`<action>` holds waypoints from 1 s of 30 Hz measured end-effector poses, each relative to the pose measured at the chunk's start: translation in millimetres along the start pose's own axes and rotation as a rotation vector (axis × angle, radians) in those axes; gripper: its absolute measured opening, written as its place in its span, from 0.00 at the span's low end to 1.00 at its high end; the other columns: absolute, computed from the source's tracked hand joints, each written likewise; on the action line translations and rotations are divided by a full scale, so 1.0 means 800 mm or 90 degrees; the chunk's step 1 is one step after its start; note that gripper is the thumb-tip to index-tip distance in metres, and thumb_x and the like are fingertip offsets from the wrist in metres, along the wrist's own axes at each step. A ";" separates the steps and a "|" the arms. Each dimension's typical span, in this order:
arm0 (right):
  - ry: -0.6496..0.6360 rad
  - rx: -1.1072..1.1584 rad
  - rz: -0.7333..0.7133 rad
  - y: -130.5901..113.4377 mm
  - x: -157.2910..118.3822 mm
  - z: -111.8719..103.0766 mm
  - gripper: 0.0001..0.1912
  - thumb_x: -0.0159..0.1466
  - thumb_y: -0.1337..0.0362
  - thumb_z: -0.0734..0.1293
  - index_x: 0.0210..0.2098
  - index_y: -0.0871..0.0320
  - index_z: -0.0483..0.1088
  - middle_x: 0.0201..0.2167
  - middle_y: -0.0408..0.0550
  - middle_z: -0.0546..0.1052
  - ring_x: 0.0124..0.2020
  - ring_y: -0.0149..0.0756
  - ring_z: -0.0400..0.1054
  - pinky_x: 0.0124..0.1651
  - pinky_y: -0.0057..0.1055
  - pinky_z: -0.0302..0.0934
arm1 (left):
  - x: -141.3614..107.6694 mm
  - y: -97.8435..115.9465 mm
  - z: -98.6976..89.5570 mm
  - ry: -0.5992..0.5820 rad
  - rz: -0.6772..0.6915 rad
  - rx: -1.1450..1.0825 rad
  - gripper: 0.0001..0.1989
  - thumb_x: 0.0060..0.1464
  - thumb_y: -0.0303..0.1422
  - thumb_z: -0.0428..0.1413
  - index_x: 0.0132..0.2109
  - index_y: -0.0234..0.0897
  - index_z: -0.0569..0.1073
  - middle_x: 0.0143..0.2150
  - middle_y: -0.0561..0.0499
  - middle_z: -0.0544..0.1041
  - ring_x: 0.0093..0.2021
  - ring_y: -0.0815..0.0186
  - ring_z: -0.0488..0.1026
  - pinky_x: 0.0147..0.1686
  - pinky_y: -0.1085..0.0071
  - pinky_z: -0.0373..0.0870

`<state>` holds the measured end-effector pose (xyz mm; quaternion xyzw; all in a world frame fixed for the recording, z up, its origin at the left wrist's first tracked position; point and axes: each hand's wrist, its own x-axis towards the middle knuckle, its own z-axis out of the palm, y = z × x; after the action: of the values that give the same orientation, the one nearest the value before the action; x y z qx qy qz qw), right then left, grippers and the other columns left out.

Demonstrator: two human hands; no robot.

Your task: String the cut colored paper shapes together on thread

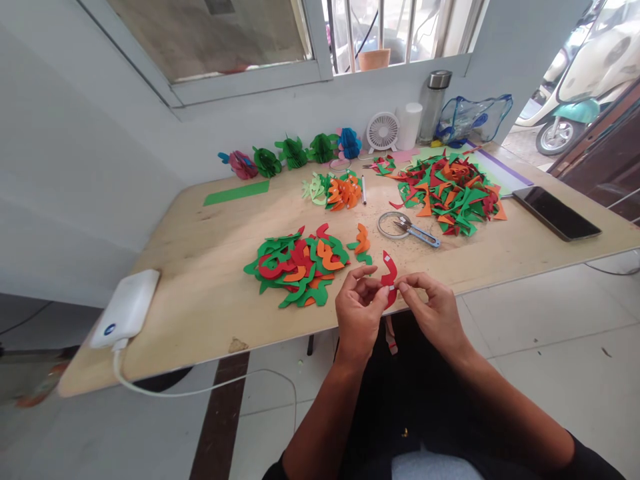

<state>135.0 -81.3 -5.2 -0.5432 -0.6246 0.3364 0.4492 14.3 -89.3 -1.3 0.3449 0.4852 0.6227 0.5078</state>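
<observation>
Though curved, red cutout [391, 269] lengthwise toward window [319, 40].

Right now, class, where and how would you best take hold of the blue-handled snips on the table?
Probably by the blue handle, from the near right, which suits the right hand. The snips lie flat, handle end angled toward the table's front edge, while the pointed blades face away left, over the ring.
</observation>
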 end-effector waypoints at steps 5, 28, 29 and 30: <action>0.048 0.023 0.008 -0.004 0.002 -0.004 0.08 0.61 0.60 0.62 0.35 0.56 0.71 0.31 0.47 0.77 0.36 0.38 0.70 0.41 0.34 0.63 | 0.002 0.002 -0.003 0.007 -0.006 -0.016 0.18 0.41 0.28 0.62 0.42 0.35 0.71 0.27 0.54 0.74 0.29 0.71 0.73 0.31 0.76 0.70; -0.019 0.067 0.032 -0.003 0.016 0.001 0.09 0.59 0.60 0.63 0.25 0.57 0.65 0.22 0.42 0.69 0.27 0.32 0.62 0.32 0.28 0.58 | 0.007 -0.006 -0.008 -0.079 -0.052 0.034 0.13 0.45 0.32 0.62 0.39 0.34 0.73 0.28 0.51 0.77 0.29 0.69 0.73 0.30 0.73 0.71; -0.031 0.071 0.031 -0.003 0.017 0.000 0.09 0.59 0.60 0.63 0.25 0.57 0.66 0.22 0.42 0.69 0.26 0.32 0.62 0.31 0.28 0.58 | 0.008 -0.006 -0.009 -0.078 -0.054 0.032 0.12 0.44 0.32 0.62 0.39 0.34 0.74 0.29 0.51 0.77 0.29 0.69 0.73 0.30 0.73 0.71; -0.047 0.072 0.028 -0.003 0.020 -0.001 0.09 0.60 0.60 0.63 0.26 0.57 0.67 0.23 0.42 0.70 0.26 0.31 0.63 0.31 0.28 0.58 | 0.009 -0.007 -0.009 -0.074 -0.055 0.029 0.12 0.44 0.33 0.62 0.38 0.34 0.74 0.29 0.50 0.77 0.30 0.69 0.73 0.30 0.73 0.71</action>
<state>134.9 -66.2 0.1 -0.5175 -0.6089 0.4006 0.4482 7.4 -84.1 -9.3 0.3709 0.4834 0.5676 0.5537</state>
